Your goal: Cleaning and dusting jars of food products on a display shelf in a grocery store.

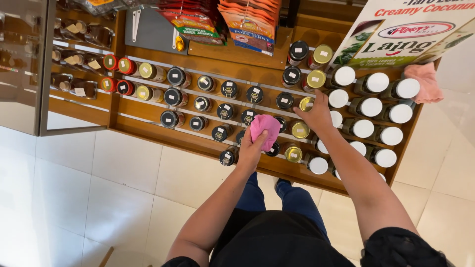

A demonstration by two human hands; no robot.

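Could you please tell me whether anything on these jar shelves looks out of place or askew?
One thing stands out: a pink cloth lies bunched at the right end of the wooden shelf, beside the white-lidded jars. The jars stand in tidy rows. The left hand holds another pink cloth; the right hand touches a gold-lidded jar.

— What kind of place is this looking like to you?

— A shop, I'd say, a food shop. A stepped wooden display shelf (148,129) is carrying rows of identical jars (225,111), and each lid is wearing a small white price sticker.

— And the goods are being sorted by kind?

— Yes: black-lidded jars in the middle, gold-lidded jars (300,130) beside them, white-capped bottles (371,106) on one side. Packets of snacks (250,22) are hanging above, and a printed promotional sign (405,29) is leaning over the bottles.

— Anything else?

— A glass-fronted cabinet (24,64) is showing more bottles, and pale floor tiles (99,198) are running underneath.
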